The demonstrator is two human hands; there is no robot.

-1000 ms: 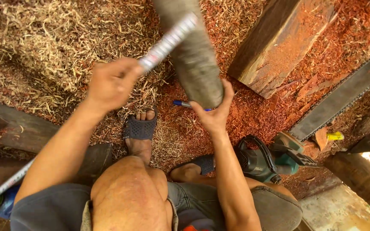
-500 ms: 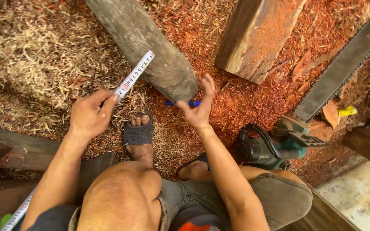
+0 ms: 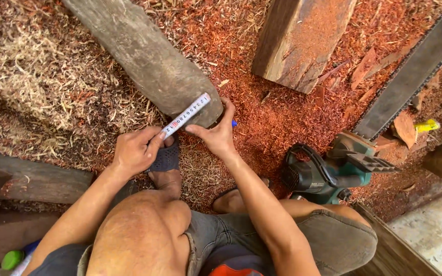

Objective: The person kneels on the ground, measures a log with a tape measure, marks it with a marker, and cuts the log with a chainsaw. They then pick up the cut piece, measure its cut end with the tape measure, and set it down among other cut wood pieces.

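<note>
Tape measure now lies flat across the cut end of the grey log; half a second back it was angled off to the left, so the end-width reading is lined up. Left hand pinches the tape's near end, thumb on top, arm bent in. Right hand presses the log end, fingers curled, probably holding a blue pen, mostly hidden. Chainsaw sits just to the right on red sawdust.

Blue pen mostly hidden behind right hand — chainsaw bar cut off.
</note>
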